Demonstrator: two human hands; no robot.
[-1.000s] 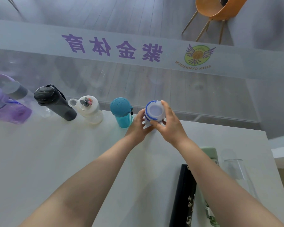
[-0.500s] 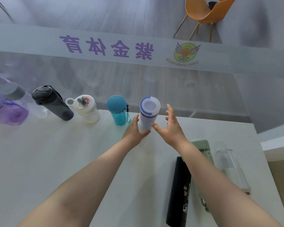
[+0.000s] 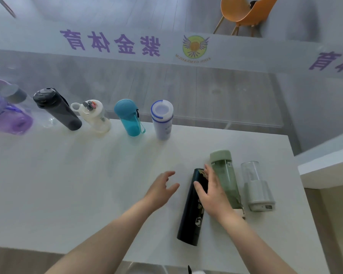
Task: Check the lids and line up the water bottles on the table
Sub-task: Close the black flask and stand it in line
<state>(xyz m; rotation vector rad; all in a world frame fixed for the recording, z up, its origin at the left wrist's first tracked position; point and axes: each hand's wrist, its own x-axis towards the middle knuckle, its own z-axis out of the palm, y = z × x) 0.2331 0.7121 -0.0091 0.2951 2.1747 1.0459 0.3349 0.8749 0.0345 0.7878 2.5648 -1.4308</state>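
Observation:
Along the far edge of the white table point(image 3: 67, 184) stands a row of bottles: a purple one point(image 3: 6, 117), a dark grey one point(image 3: 56, 108), a cream one with a loop lid point(image 3: 93, 116), a teal one point(image 3: 129, 117) and a white one with a blue-rimmed lid point(image 3: 161, 119). Nearer, at the right, a black bottle point(image 3: 192, 212), a green bottle point(image 3: 225, 175) and a clear bottle with a grey base point(image 3: 255, 184) lie on the table. My right hand point(image 3: 211, 192) hovers open over the black bottle's upper part. My left hand point(image 3: 162, 187) is open just left of it.
A glass railing with purple lettering runs behind the table's far edge. An orange chair point(image 3: 244, 12) stands on the floor below, at the top right. The table's right edge lies close beside the clear bottle.
Both hands have let go of the white blue-rimmed bottle, which now stands in the row, and have drawn back towards the black bottle lying at the right.

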